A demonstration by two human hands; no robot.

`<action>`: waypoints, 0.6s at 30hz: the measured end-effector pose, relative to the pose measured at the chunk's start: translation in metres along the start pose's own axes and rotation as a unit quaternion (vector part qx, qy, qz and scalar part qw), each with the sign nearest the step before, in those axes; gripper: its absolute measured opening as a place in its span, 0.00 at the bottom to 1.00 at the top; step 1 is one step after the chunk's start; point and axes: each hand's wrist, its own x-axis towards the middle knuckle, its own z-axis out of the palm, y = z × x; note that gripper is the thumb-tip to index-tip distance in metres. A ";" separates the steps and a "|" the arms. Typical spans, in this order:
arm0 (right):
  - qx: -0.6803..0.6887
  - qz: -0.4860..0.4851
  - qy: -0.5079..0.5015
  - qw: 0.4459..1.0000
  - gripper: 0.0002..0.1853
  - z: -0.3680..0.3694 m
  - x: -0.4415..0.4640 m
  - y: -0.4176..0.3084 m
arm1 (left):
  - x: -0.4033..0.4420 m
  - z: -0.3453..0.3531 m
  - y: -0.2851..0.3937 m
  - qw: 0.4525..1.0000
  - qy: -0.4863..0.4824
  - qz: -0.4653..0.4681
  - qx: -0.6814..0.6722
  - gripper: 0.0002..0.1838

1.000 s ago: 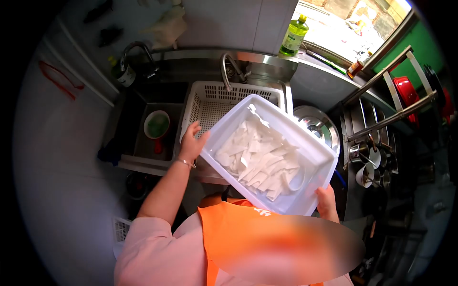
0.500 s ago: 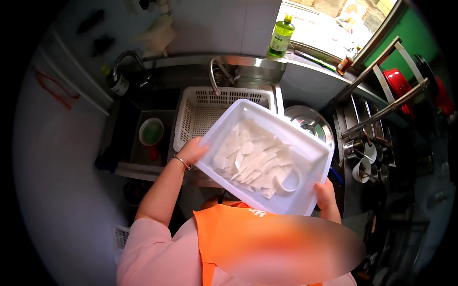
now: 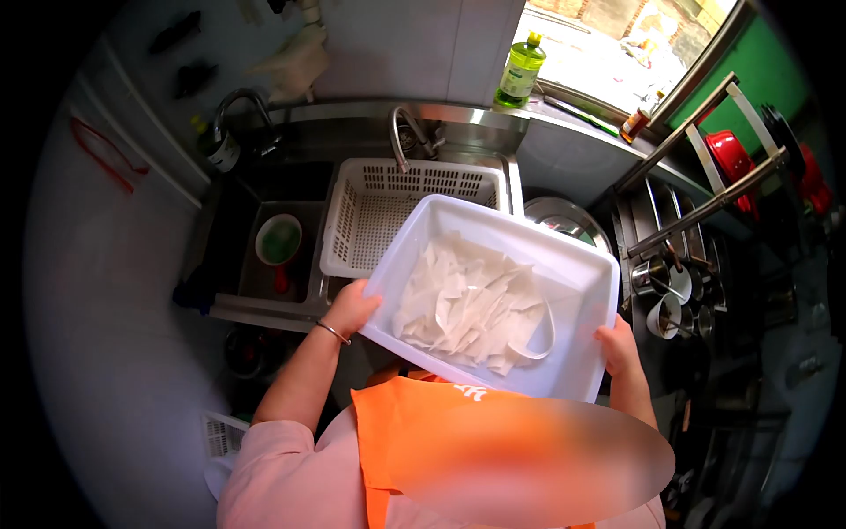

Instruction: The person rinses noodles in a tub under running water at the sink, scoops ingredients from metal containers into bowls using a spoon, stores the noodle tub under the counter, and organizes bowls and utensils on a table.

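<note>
A white plastic tub [image 3: 582,282] is held up in front of my body, overlapping the near part of the sink. My left hand [image 3: 352,309] grips its left side, a bracelet on the wrist. On the opposite side my right hand [image 3: 619,346] clasps the tub's right edge. Pale, flat strips [image 3: 471,304] lie heaped inside, one curling into a loop at the right; I cannot tell what they are made of. Beyond the tub, a white perforated basket [image 3: 352,212] sits in the right sink basin, under a curved faucet [image 3: 398,132].
The left basin [image 3: 304,212] holds a bowl [image 3: 278,240] with green contents and a red handle below it. A green bottle [image 3: 520,72] stands on the window ledge. To the right are a round metal lid [image 3: 560,216], a metal rack [image 3: 705,212] and several pots and bowls.
The tub has turned slightly clockwise and its far edge has come nearer to my body. Both hands have moved with it and kept their hold; more of the basket shows.
</note>
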 end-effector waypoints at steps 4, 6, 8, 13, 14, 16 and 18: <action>0.007 -0.003 -0.003 1.000 0.22 0.002 -0.003 -0.007 | -0.013 0.003 0.003 1.000 0.020 -0.006 -0.012 0.17; -0.004 -0.011 0.001 1.000 0.21 0.001 -0.001 -0.009 | -0.016 0.002 0.000 1.000 0.023 0.000 -0.010 0.17; -0.016 -0.017 0.009 1.000 0.20 0.004 -0.001 -0.015 | -0.018 0.001 -0.003 1.000 0.021 0.005 -0.022 0.16; -0.015 -0.032 0.006 0.999 0.18 0.008 -0.001 -0.022 | -0.017 -0.001 -0.014 0.999 0.017 0.010 -0.027 0.16; -0.017 -0.032 0.007 0.999 0.18 0.009 -0.003 -0.025 | -0.016 -0.002 -0.015 1.000 0.015 0.015 -0.019 0.16; -0.019 -0.031 0.007 0.999 0.18 0.010 -0.004 -0.026 | -0.015 -0.005 -0.015 1.000 0.005 0.011 -0.015 0.16; -0.024 -0.034 0.014 0.999 0.18 0.009 -0.003 -0.023 | -0.013 -0.007 -0.017 1.000 -0.006 0.006 -0.010 0.17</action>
